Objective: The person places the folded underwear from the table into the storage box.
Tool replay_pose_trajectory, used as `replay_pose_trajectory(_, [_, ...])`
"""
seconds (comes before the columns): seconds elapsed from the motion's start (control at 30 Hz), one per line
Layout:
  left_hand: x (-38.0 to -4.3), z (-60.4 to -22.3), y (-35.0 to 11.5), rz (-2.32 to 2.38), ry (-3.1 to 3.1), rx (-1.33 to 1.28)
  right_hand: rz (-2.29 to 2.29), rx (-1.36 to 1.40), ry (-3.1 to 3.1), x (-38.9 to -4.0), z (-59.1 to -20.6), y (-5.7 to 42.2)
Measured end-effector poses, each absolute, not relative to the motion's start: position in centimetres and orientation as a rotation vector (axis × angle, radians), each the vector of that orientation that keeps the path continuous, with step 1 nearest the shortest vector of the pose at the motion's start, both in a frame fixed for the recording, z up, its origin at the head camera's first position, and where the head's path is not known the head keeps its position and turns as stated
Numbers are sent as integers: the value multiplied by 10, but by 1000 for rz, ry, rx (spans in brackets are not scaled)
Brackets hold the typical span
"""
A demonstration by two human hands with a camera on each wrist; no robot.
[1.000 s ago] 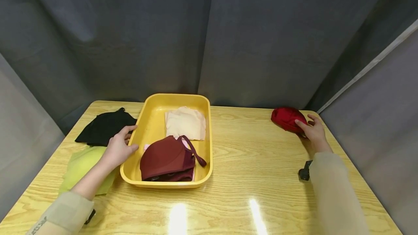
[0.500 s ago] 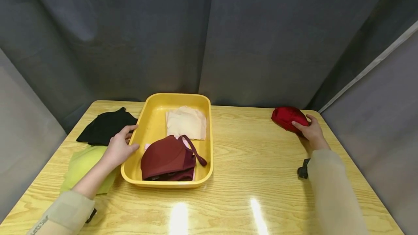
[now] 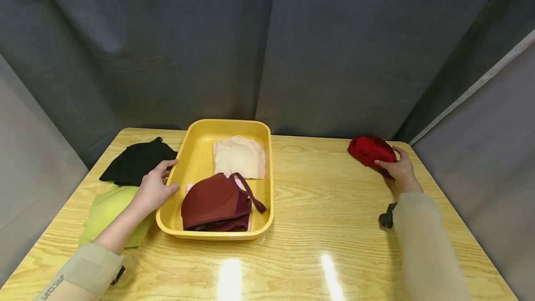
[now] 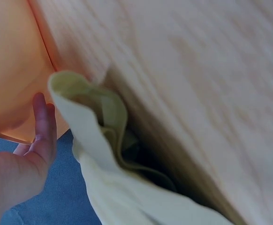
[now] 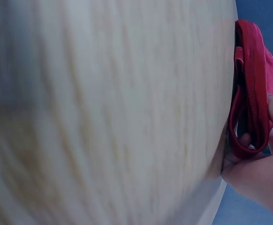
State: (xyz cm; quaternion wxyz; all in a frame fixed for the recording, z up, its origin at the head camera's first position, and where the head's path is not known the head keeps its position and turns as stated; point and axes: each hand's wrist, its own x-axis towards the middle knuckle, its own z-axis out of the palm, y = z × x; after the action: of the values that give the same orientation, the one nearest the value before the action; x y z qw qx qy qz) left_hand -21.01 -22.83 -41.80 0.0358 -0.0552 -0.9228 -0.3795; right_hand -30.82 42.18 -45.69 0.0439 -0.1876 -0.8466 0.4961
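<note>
My left hand (image 3: 153, 190) grips the left rim of the yellow tray (image 3: 215, 235), thumb on the inner side and fingers outside. In the tray lie a maroon bra (image 3: 215, 201), folded with a strap looped over it, and a folded cream cloth (image 3: 240, 158). Far right, my right hand (image 3: 403, 171) holds a folded red satin bra (image 3: 369, 148) by its right end. The right wrist view shows the red bra (image 5: 257, 79) with the thumb on its outer face and fingers reaching into its open fold.
A black garment (image 3: 138, 161) lies left of the tray, and a yellow-green cloth (image 3: 109, 212) spreads below it, partly under my left forearm. Dark curtains (image 3: 200, 50) stand right behind the table's back edge. A grey panel (image 3: 497, 147) borders the right side.
My right thumb and fingers have closed further onto the red bra, which has barely moved. The left hand stays at the tray's rim. The whole view drifts slightly.
</note>
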Motion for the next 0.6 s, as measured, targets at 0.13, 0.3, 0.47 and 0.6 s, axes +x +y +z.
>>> replay_pose_trajectory(0.13, [-210, -418, -228, -1171, -2834, -173, 1555, -588, -2563, -307, -455, 421])
replay_pose_trajectory(0.3, [-210, -418, -228, -1170, -2830, -176, 1592, -556, -2545, -307, -454, 421])
replay_pose_trajectory(0.47, [-211, -418, -228, -1171, -2832, -172, 1688, -564, -2475, -307, -452, 421])
replay_pose_trajectory(0.6, [-212, -418, -228, -1176, -2837, -166, 1706, -588, -2416, -305, -449, 419])
